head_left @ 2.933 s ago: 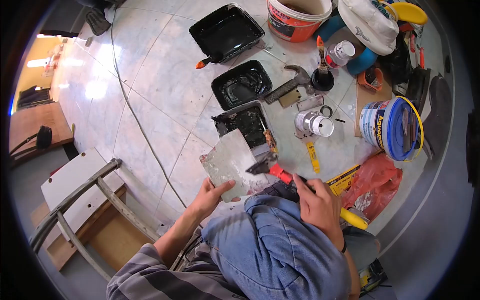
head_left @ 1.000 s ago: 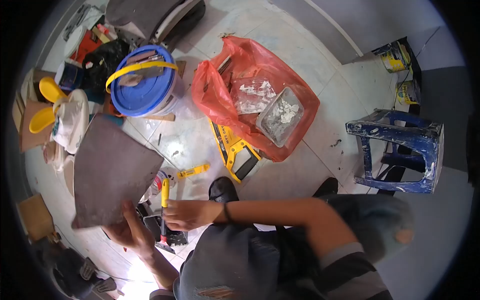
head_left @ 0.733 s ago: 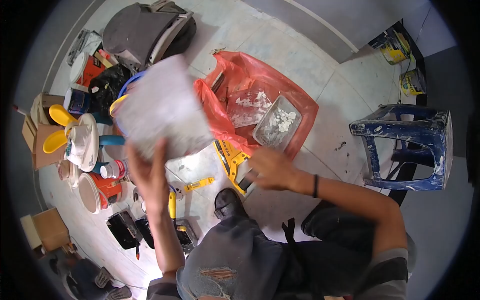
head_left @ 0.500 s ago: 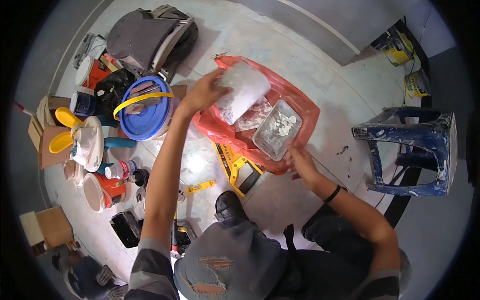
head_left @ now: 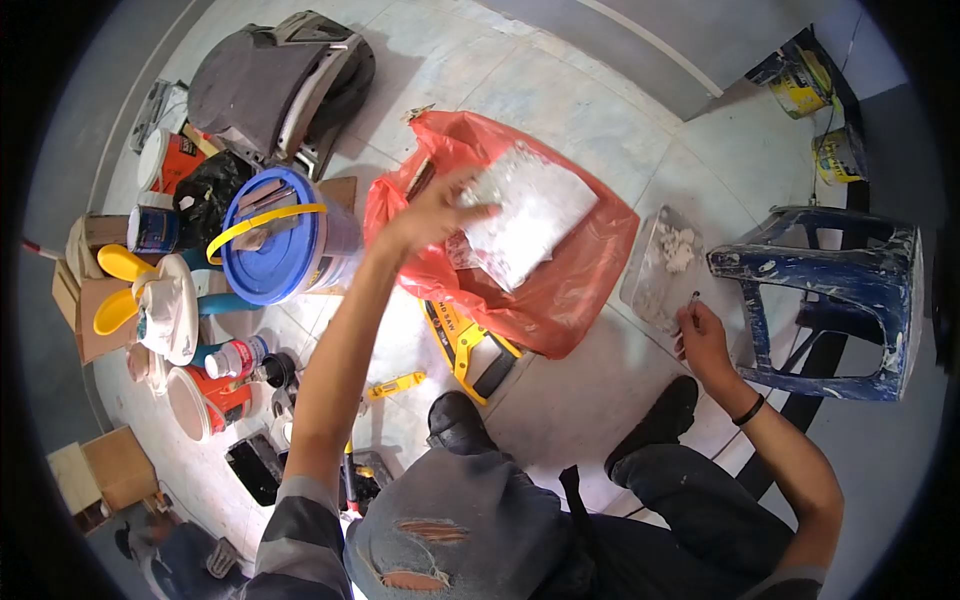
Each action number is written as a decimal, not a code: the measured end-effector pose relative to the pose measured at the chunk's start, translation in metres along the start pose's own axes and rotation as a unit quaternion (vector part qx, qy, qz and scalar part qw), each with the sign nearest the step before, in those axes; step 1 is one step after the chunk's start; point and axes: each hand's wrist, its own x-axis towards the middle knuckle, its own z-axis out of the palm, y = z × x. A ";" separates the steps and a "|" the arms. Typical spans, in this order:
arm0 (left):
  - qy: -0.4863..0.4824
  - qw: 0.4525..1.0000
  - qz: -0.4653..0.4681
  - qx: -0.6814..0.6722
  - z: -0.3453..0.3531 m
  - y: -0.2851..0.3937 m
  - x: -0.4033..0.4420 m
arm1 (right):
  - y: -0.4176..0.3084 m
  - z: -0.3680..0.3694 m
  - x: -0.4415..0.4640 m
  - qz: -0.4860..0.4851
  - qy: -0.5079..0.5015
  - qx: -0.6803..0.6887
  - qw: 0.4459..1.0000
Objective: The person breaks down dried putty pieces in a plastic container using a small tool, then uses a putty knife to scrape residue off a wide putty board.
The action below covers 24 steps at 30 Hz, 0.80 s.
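My left hand (head_left: 435, 215) has its fingers at the left edge of a whitish, white-smeared sheet (head_left: 535, 215); its grip is partly hidden. The sheet lies tilted in the open red plastic bag (head_left: 600, 260). Over on the right, my right hand (head_left: 705, 340) pinches the near end of a clear plastic tray (head_left: 645, 265) that has white crumbs in it. This tray is outside the bag, over the floor tiles beside the blue stool (head_left: 820, 262). A yellow and black hand saw (head_left: 465, 350) lies partly under the bag's near edge.
A blue-lidded bucket (head_left: 275, 250) stands left of my left forearm, with paint containers and a white cap (head_left: 170, 310) beyond it. A yellow cutter (head_left: 397, 385) lies near my shoe. Another person (head_left: 180, 560) is partly visible at lower left.
The whitish sheet has moved right and down onto the bag with my left hand. My right hand has shifted right, and the clear tray has come out of the bag toward the stool.
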 end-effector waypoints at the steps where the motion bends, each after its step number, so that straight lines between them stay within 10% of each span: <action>1: -0.006 1.000 0.004 0.010 0.016 -0.002 0.002 | 0.006 -0.004 -0.005 0.036 0.004 -0.003 0.999; 5: -0.058 0.997 -0.046 0.033 0.062 -0.023 0.022 | 0.044 -0.001 -0.020 0.108 0.004 0.021 0.994; 9: 0.083 0.857 0.131 0.492 0.031 -0.048 0.038 | 0.066 0.007 -0.022 0.145 -0.040 -0.007 0.989; 14: 0.062 0.818 -0.007 0.572 0.010 -0.056 0.037 | 0.037 -0.003 -0.025 0.319 -0.139 -0.082 0.934; 16: 0.043 0.827 -0.055 0.558 0.008 -0.044 0.039 | 0.019 -0.006 -0.031 0.273 -0.304 -0.288 0.866; 24: -0.022 0.881 0.042 0.471 -0.001 0.025 0.021 | -0.082 -0.029 -0.043 -0.064 -0.317 -0.560 0.763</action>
